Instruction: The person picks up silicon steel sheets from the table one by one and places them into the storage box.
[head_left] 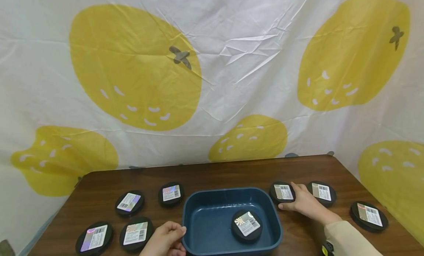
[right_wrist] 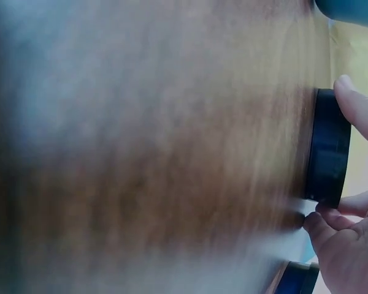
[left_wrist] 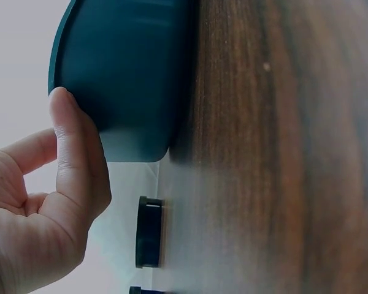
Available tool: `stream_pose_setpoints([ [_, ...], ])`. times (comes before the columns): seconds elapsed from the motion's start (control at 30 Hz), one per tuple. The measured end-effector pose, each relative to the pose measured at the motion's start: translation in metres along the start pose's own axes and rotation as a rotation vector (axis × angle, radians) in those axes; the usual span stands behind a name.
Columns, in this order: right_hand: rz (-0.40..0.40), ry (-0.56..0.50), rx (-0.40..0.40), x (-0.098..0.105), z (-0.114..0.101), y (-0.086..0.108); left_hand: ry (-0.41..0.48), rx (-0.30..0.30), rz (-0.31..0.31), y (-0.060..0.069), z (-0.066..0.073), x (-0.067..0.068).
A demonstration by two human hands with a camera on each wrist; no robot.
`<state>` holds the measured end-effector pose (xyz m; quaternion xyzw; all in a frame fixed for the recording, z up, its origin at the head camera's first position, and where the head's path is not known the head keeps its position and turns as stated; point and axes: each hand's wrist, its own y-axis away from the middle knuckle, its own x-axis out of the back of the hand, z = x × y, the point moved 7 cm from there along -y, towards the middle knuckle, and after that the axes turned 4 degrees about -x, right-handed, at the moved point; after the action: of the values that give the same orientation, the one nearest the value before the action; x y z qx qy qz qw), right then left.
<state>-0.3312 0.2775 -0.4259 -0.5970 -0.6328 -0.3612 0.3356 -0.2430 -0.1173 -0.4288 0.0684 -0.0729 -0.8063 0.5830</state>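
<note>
A blue rectangular tray (head_left: 207, 226) stands at the table's front, with one labelled black round container (head_left: 246, 226) lying inside it. My left hand (head_left: 165, 239) pinches the tray's left rim; in the left wrist view its fingers (left_wrist: 73, 147) lie against the tray's outer wall (left_wrist: 122, 79). Just beyond the tray's right side, my right hand (head_left: 306, 201) holds another black round container (head_left: 282, 192) with a silver-and-white label. The right wrist view has the thumb (right_wrist: 359, 110) at one edge of that container (right_wrist: 328, 147) and fingertips at the opposite side, near the tabletop.
Right of the right hand lie two more black containers (head_left: 321, 193), (head_left: 368, 216). Several others, such as this container (head_left: 170, 194), lie left of the tray on the brown wooden table (head_left: 225, 175). A white cloth (head_left: 238, 83) with yellow fruit prints hangs behind.
</note>
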Motion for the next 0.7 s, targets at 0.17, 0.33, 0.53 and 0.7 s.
stream_pose_setpoints([
  [0.17, 0.013, 0.005, 0.016, -0.0013, -0.0014, -0.0007, -0.011, -0.008, -0.002, -0.0016, -0.0001, -0.0001],
  [0.33, 0.042, 0.018, 0.032, 0.0012, -0.0026, -0.0021, -0.014, -0.011, -0.005, -0.0023, -0.0005, 0.0002],
  [0.53, 0.062, 0.015, 0.026, 0.0026, 0.0007, -0.0036, -0.011, -0.008, -0.009, -0.0034, -0.0012, 0.0009],
  [0.7, 0.062, 0.004, 0.022, 0.0031, 0.0032, -0.0041, -0.009, -0.004, -0.009, -0.0036, -0.0012, 0.0016],
])
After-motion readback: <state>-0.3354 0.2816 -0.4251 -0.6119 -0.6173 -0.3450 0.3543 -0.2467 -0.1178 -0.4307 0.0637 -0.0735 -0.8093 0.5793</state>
